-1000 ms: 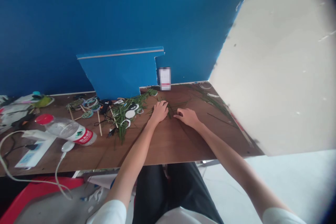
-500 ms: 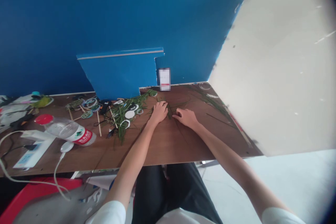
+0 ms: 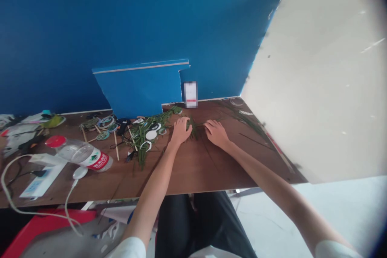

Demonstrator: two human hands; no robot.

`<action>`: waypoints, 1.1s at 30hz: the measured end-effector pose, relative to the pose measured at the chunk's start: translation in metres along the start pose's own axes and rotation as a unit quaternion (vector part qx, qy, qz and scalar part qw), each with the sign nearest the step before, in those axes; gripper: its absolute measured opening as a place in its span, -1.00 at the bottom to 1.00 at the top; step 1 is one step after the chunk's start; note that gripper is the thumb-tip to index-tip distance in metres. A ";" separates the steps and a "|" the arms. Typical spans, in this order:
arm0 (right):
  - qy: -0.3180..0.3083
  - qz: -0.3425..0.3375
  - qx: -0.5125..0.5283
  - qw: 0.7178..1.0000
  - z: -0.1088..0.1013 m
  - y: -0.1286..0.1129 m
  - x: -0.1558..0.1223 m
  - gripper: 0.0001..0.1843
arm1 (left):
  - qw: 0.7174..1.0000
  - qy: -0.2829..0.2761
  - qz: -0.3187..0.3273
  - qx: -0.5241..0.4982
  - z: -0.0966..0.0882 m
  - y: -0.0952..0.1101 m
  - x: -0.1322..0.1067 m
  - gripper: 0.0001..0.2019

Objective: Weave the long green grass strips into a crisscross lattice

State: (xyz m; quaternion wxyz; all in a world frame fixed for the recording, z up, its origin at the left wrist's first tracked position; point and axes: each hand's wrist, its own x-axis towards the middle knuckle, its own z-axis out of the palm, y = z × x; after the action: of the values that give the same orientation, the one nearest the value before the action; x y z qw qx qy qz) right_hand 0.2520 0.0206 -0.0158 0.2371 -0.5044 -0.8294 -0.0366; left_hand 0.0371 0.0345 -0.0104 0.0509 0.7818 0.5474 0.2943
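Nearest: brown wood-look tabletop (image 3: 193,177), with a clear plastic bottle w/ red cap and red-white label (image 3: 83,153) lying on its side to the L. Next, both hands, fwd of the near edge and well apart from the bottle. L hand (image 3: 181,130): fingers mostly extended, close together, thumb parted, resting by the work; can't confirm anything is gripped. R hand (image 3: 217,133): fingers slightly bent and a little spread, underside hidden; can't tell if a blade is pinched. Subj. item, a small bunch of thin, flat, dark-green grass-like blades (image 3: 194,130), lies on the tabletop betw. the hands, just beside the L thumb. Est. handling: v. light, flexible along the length, prob. smooth and a bit slippery, liable to crease or split if bent sharply; best hold approx. mid-length, several blades together, w/ thumb and fingertips. Long axis of the bunch runs roughly away from the person; a thin strand appears to cross toward the R hand. Tip vs. base: too small to tell. Beyond, near the wall: loose long green blades (image 3: 254,124) to the R, slanting toward the far L, and an upright pale rectangular object (image 3: 190,94), surface pixelated, contents n/a.
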 end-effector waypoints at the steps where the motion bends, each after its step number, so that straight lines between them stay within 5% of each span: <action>1: -0.001 -0.004 -0.006 1.000 0.000 0.001 0.005 -0.62 | 1.000 -0.008 0.010 -0.008 -0.003 0.000 0.000 -0.70; 14: -0.070 -0.064 -0.006 0.995 0.029 0.002 0.017 -0.41 | 0.987 -0.129 0.087 -0.041 0.015 -0.008 0.009 -0.25; 33: -0.067 -0.040 0.012 0.997 0.018 -0.001 0.019 -0.51 | 0.989 -0.127 0.062 -0.044 0.016 -0.005 0.008 -0.10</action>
State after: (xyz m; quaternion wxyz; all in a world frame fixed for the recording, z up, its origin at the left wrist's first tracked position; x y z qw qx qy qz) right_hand 0.2373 0.0405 -0.0236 0.1857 -0.4694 -0.8632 -0.0026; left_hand 0.0430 0.0475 -0.0225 0.1361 0.8421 0.4734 0.2195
